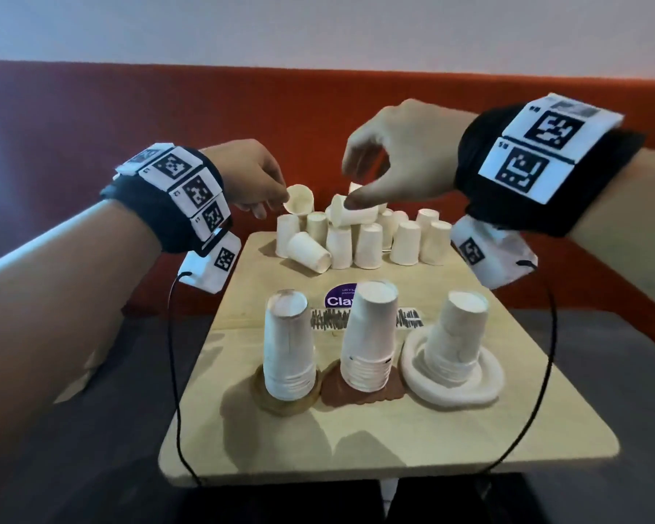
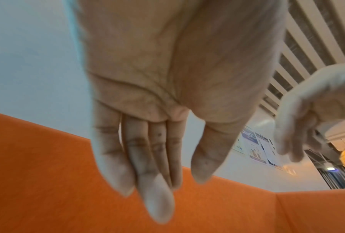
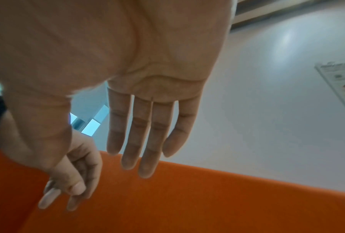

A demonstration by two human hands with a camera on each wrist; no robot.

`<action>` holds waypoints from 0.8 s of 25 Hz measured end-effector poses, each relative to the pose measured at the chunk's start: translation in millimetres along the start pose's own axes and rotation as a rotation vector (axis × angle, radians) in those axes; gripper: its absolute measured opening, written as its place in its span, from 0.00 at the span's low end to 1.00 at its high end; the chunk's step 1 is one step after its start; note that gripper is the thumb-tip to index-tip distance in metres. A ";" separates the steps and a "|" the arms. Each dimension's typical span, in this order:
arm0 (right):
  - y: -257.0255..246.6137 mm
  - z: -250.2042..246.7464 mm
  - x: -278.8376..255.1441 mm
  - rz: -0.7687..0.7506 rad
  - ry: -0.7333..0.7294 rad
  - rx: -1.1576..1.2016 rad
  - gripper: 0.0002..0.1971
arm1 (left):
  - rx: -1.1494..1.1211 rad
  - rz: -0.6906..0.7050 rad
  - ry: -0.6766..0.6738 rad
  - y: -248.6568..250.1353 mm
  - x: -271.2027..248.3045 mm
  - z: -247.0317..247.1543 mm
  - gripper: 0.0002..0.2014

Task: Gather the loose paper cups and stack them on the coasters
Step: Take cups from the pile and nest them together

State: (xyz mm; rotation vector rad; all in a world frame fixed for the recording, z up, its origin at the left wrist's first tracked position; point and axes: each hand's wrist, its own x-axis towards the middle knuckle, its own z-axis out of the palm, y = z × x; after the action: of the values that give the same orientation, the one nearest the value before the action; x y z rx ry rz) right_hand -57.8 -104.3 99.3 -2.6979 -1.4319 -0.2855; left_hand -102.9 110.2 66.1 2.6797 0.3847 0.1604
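Several loose white paper cups (image 1: 405,242) crowd the far end of the small table (image 1: 394,448), most upside down. My left hand (image 1: 277,206) pinches the rim of a tilted cup (image 1: 301,198) atop that pile; in the left wrist view my left hand (image 2: 177,189) is blurred and no cup shows. My right hand (image 1: 348,187) arches over a cup lying on its side (image 1: 356,217), thumb tip on it. In the right wrist view my right hand (image 3: 128,149) holds nothing. Three upside-down stacks stand near me: on a tan coaster (image 1: 277,404), a brown coaster (image 1: 337,391) and a white coaster (image 1: 450,391).
A red-orange bench backrest (image 1: 91,164) runs behind the table. A purple sticker (image 1: 337,298) and a scribbled label lie between pile and stacks. Black cables (image 1: 173,353) hang from both wrists past the table's sides. Dark floor surrounds the table.
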 end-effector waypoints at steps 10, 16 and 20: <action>87.1 5.2 61.3 0.148 -0.001 -0.140 0.19 | 0.106 0.145 0.143 54.5 75.2 0.3 0.06; 132.1 70.7 101.8 0.186 -0.138 -0.077 0.25 | 0.163 0.073 0.190 4.9 139.0 37.3 0.19; 159.7 120.3 127.9 0.217 -0.175 -0.027 0.32 | 0.124 -0.047 0.216 -43.1 176.4 72.3 0.37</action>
State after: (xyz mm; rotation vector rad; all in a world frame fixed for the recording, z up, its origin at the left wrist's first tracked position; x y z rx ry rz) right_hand 159.8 -71.8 10.3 -2.9304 -1.1628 -0.0561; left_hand 67.4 170.7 -8.3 2.7798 0.5399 0.4272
